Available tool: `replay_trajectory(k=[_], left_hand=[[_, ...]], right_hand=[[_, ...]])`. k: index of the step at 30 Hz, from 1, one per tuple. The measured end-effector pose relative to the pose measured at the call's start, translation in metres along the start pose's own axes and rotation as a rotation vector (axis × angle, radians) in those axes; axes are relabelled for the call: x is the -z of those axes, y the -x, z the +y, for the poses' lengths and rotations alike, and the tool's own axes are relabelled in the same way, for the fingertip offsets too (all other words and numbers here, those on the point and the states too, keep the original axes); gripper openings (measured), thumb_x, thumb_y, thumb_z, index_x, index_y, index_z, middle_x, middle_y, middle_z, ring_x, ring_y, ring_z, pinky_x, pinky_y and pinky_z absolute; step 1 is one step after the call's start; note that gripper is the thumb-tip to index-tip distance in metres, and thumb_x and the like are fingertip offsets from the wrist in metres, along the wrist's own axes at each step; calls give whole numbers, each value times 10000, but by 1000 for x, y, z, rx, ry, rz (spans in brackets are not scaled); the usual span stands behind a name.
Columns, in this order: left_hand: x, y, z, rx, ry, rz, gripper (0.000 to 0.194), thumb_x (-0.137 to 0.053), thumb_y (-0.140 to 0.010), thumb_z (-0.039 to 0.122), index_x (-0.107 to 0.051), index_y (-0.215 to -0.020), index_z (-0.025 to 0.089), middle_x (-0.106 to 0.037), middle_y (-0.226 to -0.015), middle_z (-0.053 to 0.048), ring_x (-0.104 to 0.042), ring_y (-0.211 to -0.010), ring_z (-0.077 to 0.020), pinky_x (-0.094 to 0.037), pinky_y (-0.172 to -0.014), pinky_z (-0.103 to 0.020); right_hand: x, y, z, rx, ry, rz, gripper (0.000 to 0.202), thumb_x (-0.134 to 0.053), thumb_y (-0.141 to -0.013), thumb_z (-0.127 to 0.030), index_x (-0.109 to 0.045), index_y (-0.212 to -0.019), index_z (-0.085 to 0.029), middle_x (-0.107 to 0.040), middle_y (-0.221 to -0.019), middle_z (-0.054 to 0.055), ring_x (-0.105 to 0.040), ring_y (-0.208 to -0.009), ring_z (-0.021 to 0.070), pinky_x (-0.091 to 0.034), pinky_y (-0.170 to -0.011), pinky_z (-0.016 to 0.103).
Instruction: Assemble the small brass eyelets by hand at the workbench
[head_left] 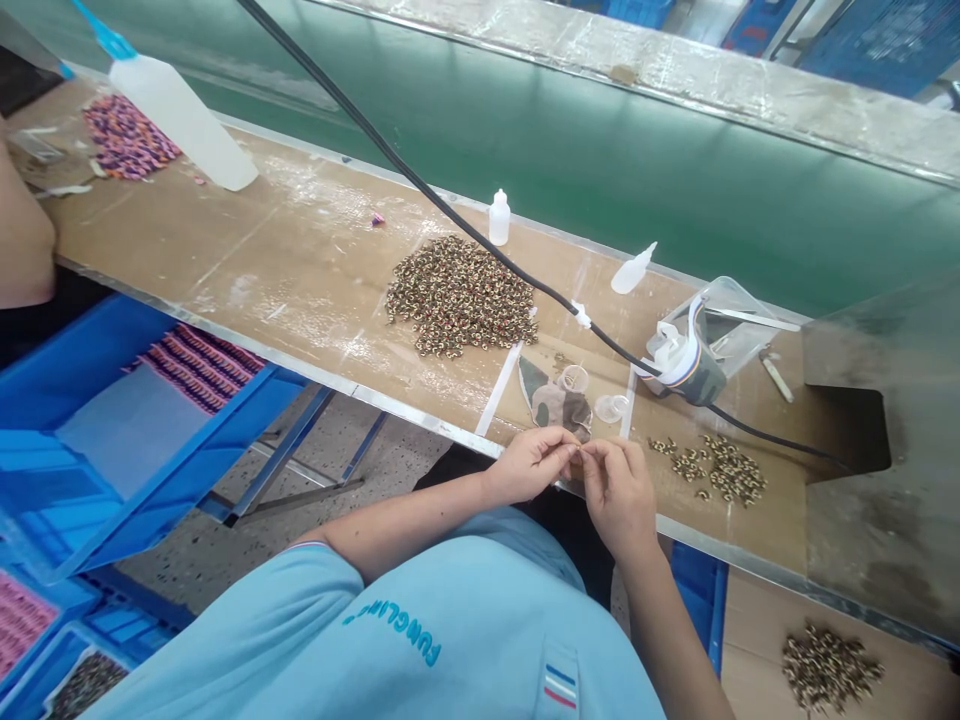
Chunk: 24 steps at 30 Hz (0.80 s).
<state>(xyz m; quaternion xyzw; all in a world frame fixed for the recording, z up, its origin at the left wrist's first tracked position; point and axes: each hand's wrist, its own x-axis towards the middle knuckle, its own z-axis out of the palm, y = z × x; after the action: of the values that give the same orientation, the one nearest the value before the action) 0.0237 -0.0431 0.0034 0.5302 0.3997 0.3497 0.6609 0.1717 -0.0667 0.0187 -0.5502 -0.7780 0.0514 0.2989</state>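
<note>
My left hand [531, 464] and my right hand [619, 488] meet at the table's front edge, fingertips pinched together. Whatever lies between them is too small to make out. Just beyond my fingers is a camouflage-patterned cloth [553, 408], with a round clear cup [574, 378] and a second clear cup [611, 408] beside it. A large heap of small gold-and-dark pieces [461, 298] spreads on the table to the left. To the right of my right hand lies a smaller group of similar pieces [731, 470].
A small white dropper bottle [499, 218] stands behind the heap; another bottle [634, 270] lies tilted. A black cable [420, 185] crosses the view to a strapped device [697, 370] by a clear plastic box [739, 310]. Blue crates [180, 450] and a person's arm [26, 230] are left.
</note>
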Motion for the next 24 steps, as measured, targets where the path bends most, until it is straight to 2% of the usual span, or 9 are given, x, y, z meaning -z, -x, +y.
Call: replay_trajectory(k=[5,12,15,21,24], left_hand=[[-1,0,0,-1,-1,13,237,-490,-855,350,-593,-822,139,-525,-589,24,-468,-511,-71,-403,-534,-191],[0,-1,-1,113,129,-30,286,-518,-830,403,-587,-823,126,-508,-546,31,-413,-435,-57,-342,-442,-182],[-1,-1,0,118,138,3,285,-539,-815,406,-595,-820,126,-504,-534,32,-404,-428,-59,-330,-434,-184],[-8,1,-3,-11,136,98,263,-541,-812,364,-625,-827,116,-535,-605,4,-481,-525,-77,-407,-518,-183],[-10,2,-4,-87,52,143,238,-519,-819,309,-643,-821,106,-546,-600,-4,-497,-529,-80,-419,-527,-178]], right_hand=[[0,-1,1,0,-20,-12,111,-431,-917,-221,-520,-852,-219,-547,-820,40,-531,-793,161,-447,-693,284],[2,-2,8,94,63,-27,100,-446,-912,-220,-541,-883,-212,-554,-853,50,-521,-773,162,-427,-687,282],[3,-3,7,113,80,-15,92,-455,-910,-220,-543,-888,-209,-560,-857,49,-523,-771,158,-424,-696,276],[2,-5,3,112,42,29,98,-439,-912,-220,-531,-885,-198,-553,-824,50,-521,-793,163,-422,-714,273],[-1,-5,2,132,43,61,114,-423,-921,-235,-524,-892,-193,-550,-821,51,-524,-796,160,-417,-725,268]])
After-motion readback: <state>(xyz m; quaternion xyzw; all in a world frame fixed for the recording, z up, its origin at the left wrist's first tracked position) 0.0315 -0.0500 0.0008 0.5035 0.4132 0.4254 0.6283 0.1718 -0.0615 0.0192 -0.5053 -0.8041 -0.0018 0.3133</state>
